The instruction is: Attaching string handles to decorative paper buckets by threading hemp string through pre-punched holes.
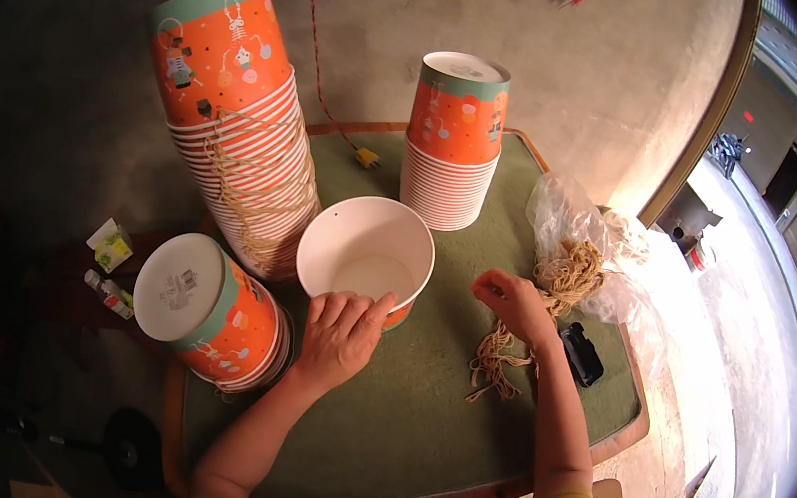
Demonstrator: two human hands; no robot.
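My left hand (pixel 341 332) grips the near rim of an open orange paper bucket (pixel 366 248) with a white inside, standing upright on the green-topped table (pixel 417 421). My right hand (pixel 514 303) is closed on a bundle of tan string pieces (pixel 496 361) that trails onto the table just right of the bucket. More tan string (pixel 570 273) spills from a clear plastic bag (pixel 571 220) beyond that hand.
A tall stack of upturned orange buckets (pixel 241 150) with strings leans at the left. A short stack (pixel 207 310) lies near the left edge, another upturned stack (pixel 453 141) stands at the back. A black device (pixel 582 354) lies at the right. Small items (pixel 110 263) sit on the floor.
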